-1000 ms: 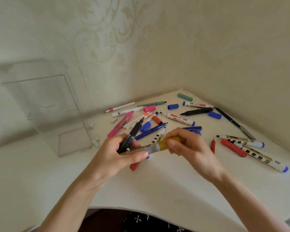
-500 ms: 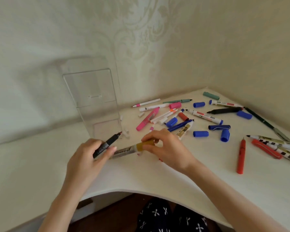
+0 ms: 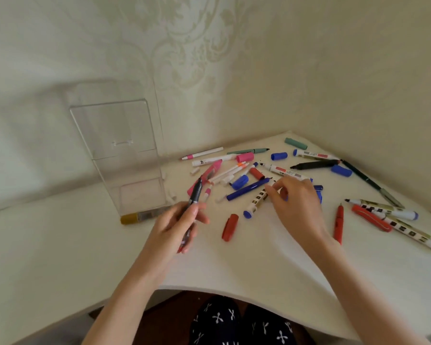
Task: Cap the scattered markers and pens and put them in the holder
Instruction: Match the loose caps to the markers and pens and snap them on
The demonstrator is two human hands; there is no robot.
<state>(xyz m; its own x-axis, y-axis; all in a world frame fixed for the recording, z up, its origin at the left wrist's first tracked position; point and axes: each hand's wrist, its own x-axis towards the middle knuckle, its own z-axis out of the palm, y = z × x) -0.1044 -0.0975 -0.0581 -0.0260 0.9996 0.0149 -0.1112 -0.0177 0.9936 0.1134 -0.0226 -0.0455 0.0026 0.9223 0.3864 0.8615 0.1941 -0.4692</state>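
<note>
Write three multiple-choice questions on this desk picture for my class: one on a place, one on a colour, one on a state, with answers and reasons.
1. Where does the yellow-capped marker lie? A on the floor; B on the table, at the foot of the clear holder; C on a shelf.
2. What colour is the pen in the left hand's grip? A green; B orange; C black.
3. That pen is: A uncapped; B capped; C snapped in two.
Answers: 1 B, it lies flat before the holder's base; 2 C, its barrel is black; 3 A, its tip is bare.
</note>
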